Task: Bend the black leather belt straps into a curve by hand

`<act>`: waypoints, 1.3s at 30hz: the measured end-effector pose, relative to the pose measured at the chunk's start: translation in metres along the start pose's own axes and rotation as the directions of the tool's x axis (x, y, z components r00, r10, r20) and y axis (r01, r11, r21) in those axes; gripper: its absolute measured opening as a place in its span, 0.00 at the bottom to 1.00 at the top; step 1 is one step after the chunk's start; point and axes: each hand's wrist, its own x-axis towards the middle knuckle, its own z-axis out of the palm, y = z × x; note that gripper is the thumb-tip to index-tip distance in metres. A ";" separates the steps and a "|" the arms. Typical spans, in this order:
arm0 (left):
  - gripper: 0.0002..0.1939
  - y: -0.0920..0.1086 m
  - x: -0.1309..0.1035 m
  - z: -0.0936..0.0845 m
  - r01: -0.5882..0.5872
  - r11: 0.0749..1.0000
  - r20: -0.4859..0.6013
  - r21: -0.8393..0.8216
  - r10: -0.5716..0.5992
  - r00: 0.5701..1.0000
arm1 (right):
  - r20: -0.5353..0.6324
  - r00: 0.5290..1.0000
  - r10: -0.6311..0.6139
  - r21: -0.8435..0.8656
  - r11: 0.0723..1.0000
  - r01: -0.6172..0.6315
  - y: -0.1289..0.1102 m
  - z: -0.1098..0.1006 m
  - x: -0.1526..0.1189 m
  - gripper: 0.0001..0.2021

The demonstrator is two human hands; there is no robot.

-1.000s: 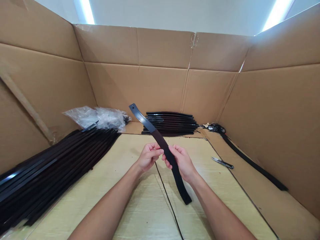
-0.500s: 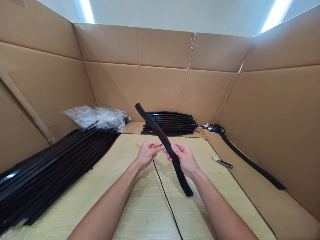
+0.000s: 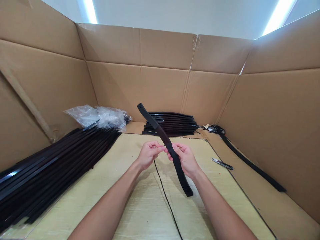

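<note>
While my right hand [image 3: 185, 160] grips the curved black strip [image 3: 179, 170] near mid-length, slanted above the tabletop [image 3: 145, 210], my left hand [image 3: 148, 155] holds the thin cord [image 3: 162, 187] in a narrow pinch beside the strip's edge. From my remote view, I judge the step as positioning cord against strip; the next move calls for a steady strip and controlled cord tension.

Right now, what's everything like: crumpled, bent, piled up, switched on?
Held strip: curved, slanting
Black cord: trailing loose
Left hand: pinching black cord
Right hand: gripping held strip
Snips: lying down; can't tell whether open
Clear bag: crumpled
Left strips: piled
Back strips: stacked
Right strip: lying, curved
Cardboard walls: upright, creased
Ceiling lights: lit
</note>
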 end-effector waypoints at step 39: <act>0.27 -0.008 0.001 0.010 0.062 0.996 -0.069 -0.072 -0.067 0.995 | 0.003 0.998 0.057 0.008 0.998 -0.057 0.004 -0.003 0.000 0.28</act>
